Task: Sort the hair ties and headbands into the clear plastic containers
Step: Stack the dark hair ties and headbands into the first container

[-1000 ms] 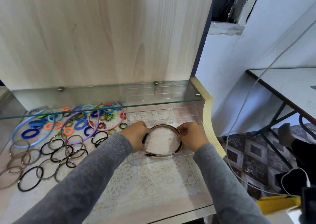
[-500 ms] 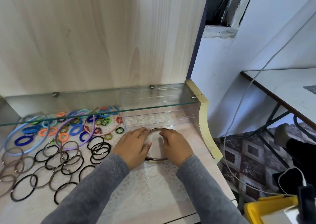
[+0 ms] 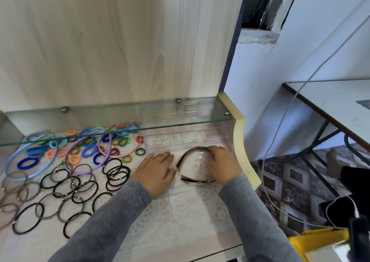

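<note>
Spreading apart since half a second ago, your hands now uncover the brown headbands [image 3: 192, 155] that they hid then. At far left a blue headband [image 3: 12, 162] curves beside bright hair ties [image 3: 88, 150], with black and grey ties [image 3: 66, 189] loose on the lace mat [image 3: 180, 221] nearer you. Your left hand [image 3: 158, 173] lies flat and released on the mat, fingers straight, its thumb tip touching the headbands' left leg. The headbands lie in an arch inside the near clear container [image 3: 242, 171], open ends toward you. Your right hand [image 3: 222, 165] rests curled over the arch's right side; you cannot tell whether it grips them. A second container [image 3: 186, 143] sits just behind, under the glass shelf [image 3: 120, 130], whose front edge overhangs both hands. At right the cream desk edge [image 3: 243, 141] curves close beside the container, a white cable [image 3: 266, 157] hangs past it, and bare mat lies open between your sleeves.
</note>
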A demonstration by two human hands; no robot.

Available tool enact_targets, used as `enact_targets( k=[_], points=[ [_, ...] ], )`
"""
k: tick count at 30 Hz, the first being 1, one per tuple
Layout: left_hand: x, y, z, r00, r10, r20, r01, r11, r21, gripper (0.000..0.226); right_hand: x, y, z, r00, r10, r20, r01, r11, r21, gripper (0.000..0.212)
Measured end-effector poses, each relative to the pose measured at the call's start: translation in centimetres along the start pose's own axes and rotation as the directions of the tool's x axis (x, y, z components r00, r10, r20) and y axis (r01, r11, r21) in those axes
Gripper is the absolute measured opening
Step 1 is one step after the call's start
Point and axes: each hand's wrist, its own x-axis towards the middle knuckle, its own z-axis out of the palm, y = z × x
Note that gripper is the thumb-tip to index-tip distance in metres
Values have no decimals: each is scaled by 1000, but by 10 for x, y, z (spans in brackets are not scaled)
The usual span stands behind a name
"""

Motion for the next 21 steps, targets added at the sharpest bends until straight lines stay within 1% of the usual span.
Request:
enact_targets(
  k=[8,16,19,21],
  points=[
    [1,1,-1,1000,-10,28,9,1000,20,53,3,13,-12,990,131,-56,-129,991,30,37],
    [2,-1,1,999,-5,34,5,1000,20,53,2,19,-13,985,154,-83,-152,988,33,38],
    [2,-1,0,999,-4,45,3,1000,22,53,1,15,-9,988,115,-102,-115,993,4,36],
    [2,-1,0,998,-2,55,0,1000,29,53,0,9,-6,994,2,-107,-2,1000,1,35]
  ],
)
